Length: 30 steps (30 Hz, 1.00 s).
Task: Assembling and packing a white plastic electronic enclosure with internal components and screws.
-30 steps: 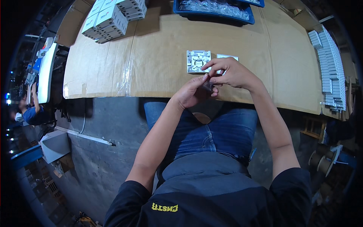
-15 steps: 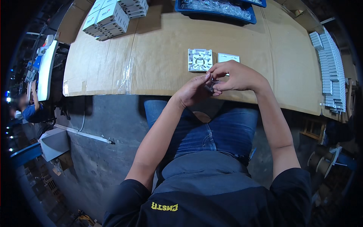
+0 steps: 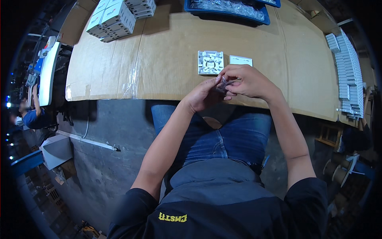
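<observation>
Just above the table's near edge, both my hands meet around a small clear plastic bag (image 3: 224, 85); what is inside it is too small to make out. My left hand (image 3: 202, 95) pinches it from the left with thumb and fingers. From the other side my right hand (image 3: 251, 81) grips it, fingers bent, and partly covers it. Beyond my fingertips a square white plastic housing (image 3: 210, 63) lies on the table with its ribbed inside facing up. To its right is a flat white plate (image 3: 240, 59), its near part hidden behind my right hand.
Cardboard covers the table (image 3: 167, 59). White boxes (image 3: 115, 22) are stacked at the far left. A blue bin (image 3: 267, 18) of clear plastic bags stands at the back. Many white pieces are stacked (image 3: 349, 71) along the right edge. Another person (image 3: 35, 117) sits at the left.
My fingers have shifted slightly on the plastic bag, which now sits a little higher between them. The housing and the plate have stayed in place.
</observation>
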Motion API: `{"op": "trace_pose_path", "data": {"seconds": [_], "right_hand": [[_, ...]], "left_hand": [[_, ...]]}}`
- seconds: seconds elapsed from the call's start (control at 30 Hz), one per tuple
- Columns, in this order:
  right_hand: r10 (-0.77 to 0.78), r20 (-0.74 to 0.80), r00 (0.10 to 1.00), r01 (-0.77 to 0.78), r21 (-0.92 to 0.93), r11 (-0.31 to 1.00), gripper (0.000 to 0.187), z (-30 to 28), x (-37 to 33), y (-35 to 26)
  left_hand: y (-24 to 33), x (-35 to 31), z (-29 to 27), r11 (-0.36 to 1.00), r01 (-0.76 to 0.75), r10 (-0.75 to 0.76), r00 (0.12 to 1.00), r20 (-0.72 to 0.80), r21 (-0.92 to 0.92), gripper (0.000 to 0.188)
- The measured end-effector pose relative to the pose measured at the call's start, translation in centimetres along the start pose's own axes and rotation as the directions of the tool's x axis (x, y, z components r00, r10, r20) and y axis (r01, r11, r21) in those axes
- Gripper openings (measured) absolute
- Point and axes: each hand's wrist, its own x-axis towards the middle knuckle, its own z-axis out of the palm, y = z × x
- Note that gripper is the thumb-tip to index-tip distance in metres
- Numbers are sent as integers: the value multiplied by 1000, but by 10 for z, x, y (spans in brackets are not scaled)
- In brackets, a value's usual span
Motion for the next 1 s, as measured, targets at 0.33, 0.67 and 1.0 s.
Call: {"op": "trace_pose_path", "data": {"seconds": [0.33, 0.67, 1.0], "right_hand": [[-49, -96, 994, 29, -193, 981, 23, 9, 1, 3], [-12, 80, 997, 4, 95, 995, 23, 7, -1, 3], [-18, 160, 987, -6, 148, 989, 20, 4, 4, 1]], "left_hand": [[3, -2, 6, 996, -44, 41, 998, -41, -73, 45], [1, -2, 8, 999, -48, 45, 995, -85, -26, 45], [-1, -1, -2, 999, -38, 40, 998, -51, 37, 47]]}}
